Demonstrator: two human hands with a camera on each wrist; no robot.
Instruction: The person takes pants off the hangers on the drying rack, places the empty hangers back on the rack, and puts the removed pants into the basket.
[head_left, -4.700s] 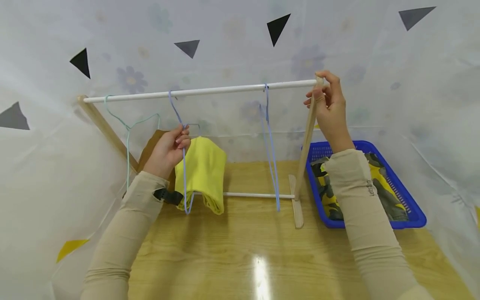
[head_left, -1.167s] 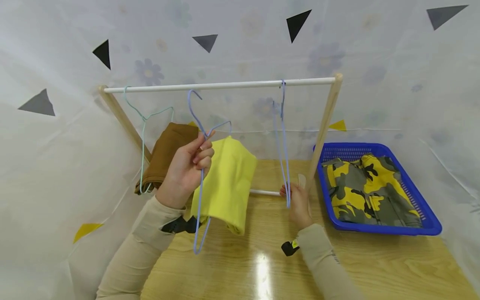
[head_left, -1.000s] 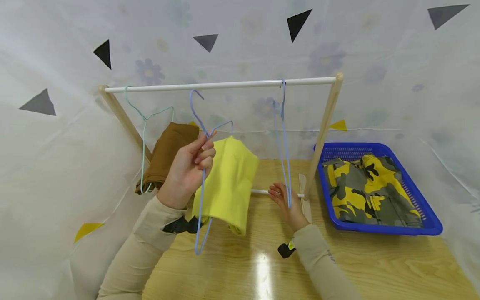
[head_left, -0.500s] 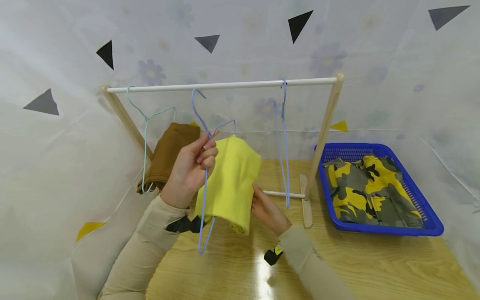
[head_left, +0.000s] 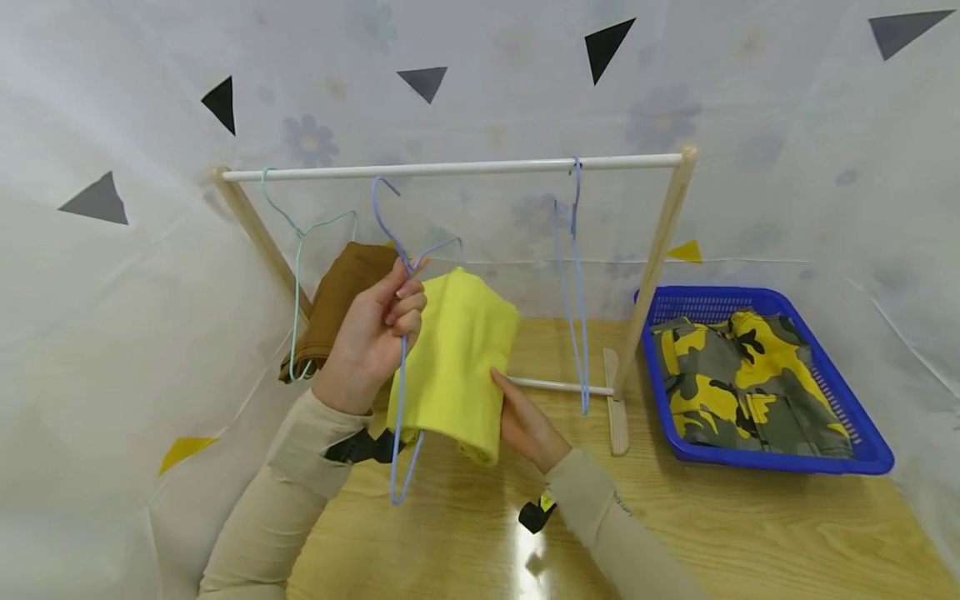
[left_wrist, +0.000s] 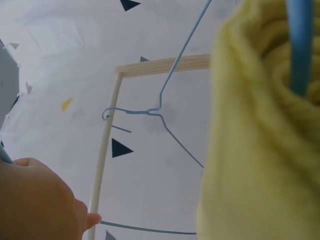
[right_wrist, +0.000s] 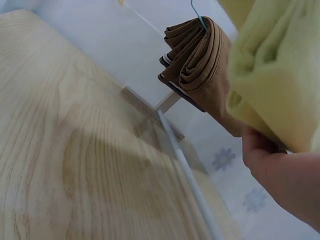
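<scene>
My left hand [head_left: 371,337] pinches a periwinkle-blue wire hanger [head_left: 402,392] just below its hook. That hook stands in front of the white rod, off it. Folded yellow cloth [head_left: 461,358] drapes over the hanger's bottom bar, its layers showing in the right wrist view. At the cloth's right edge is my right hand [head_left: 528,425], thumb on the front face and fingers behind, holding that edge. In the left wrist view the yellow cloth [left_wrist: 250,150] fills the right side, and part of my left hand [left_wrist: 40,200] shows at lower left.
A wooden rack with a white rod [head_left: 480,167] spans the table [head_left: 420,542]. On the rod hang a mint hanger [head_left: 297,267] with folded brown cloth [head_left: 348,292] and a bare blue hanger [head_left: 580,317]. Right of the rack, a blue basket [head_left: 873,458] holds camouflage clothing [head_left: 750,392].
The left hand has lifted the hanger with the yellow cloth off the rod, towards me. My right hand left the rack's post, passed the bare hanger and took the cloth's right edge.
</scene>
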